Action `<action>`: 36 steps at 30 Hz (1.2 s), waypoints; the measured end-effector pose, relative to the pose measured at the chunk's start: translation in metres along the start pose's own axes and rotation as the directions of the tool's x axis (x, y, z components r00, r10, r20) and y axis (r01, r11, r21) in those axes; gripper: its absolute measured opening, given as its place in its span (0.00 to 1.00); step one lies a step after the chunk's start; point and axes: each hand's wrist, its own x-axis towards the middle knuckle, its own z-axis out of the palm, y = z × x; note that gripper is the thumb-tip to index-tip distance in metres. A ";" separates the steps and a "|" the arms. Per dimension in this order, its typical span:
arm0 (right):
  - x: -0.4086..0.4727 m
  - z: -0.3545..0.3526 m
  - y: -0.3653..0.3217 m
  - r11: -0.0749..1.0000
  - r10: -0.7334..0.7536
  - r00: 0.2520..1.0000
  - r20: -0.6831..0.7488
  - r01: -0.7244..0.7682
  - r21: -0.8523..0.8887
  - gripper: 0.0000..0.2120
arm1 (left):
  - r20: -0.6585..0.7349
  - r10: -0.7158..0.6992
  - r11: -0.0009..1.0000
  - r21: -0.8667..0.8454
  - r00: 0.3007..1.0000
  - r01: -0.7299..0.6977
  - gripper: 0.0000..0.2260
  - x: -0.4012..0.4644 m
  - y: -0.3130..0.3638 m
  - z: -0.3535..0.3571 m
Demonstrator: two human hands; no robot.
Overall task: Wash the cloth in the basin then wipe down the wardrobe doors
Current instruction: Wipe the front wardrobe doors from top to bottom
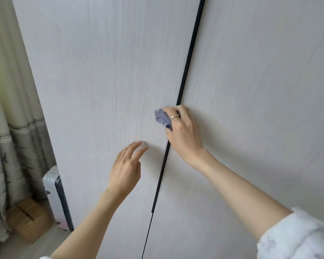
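the right hand grips a bunched blue cloth and presses it to the wardrobe doors, over the dark strip between them. below and left of it, the left hand hovers released, fingers loosely straight, near the door.

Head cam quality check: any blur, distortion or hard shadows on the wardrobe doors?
Head view: light is soft and even, no glare on the pale wardrobe doors; faint shadows beside the left hand and under the right hand, which grips the blue cloth. Wide-angle bending curves the dark handle strip and tilts the doors. Left fingertips slightly motion-blurred; curtain at the edge is soft.
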 end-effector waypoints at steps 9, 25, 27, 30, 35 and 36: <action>0.065 0.031 -0.022 0.977 -0.179 0.948 -0.262 0.141 -0.158 0.16 | -0.141 -0.238 0.971 -0.042 0.961 0.234 0.25 0.015 -0.040 -0.045; -0.033 0.088 -0.041 0.974 -0.176 0.984 0.033 0.179 -0.137 0.16 | 0.003 -0.403 0.914 -0.053 0.915 0.402 0.22 -0.038 -0.060 -0.049; -0.031 0.095 -0.046 0.981 -0.169 0.985 -0.012 0.167 -0.103 0.19 | 0.006 -0.449 0.893 -0.049 0.894 0.448 0.22 -0.046 -0.063 -0.047; -0.071 0.119 -0.043 0.937 -0.310 0.950 0.047 0.313 -0.155 0.17 | 0.027 -0.502 0.863 -0.051 0.865 0.502 0.22 -0.062 -0.069 -0.043; -0.154 0.130 -0.023 0.897 -0.330 0.839 0.432 0.421 -0.133 0.12 | 0.112 -0.523 0.847 -0.040 0.845 0.530 0.21 -0.083 -0.068 -0.041; -0.163 0.125 -0.016 0.904 -0.333 0.831 0.447 0.416 -0.101 0.16 | 0.118 -0.516 0.852 -0.036 0.848 0.523 0.21 -0.083 -0.064 -0.040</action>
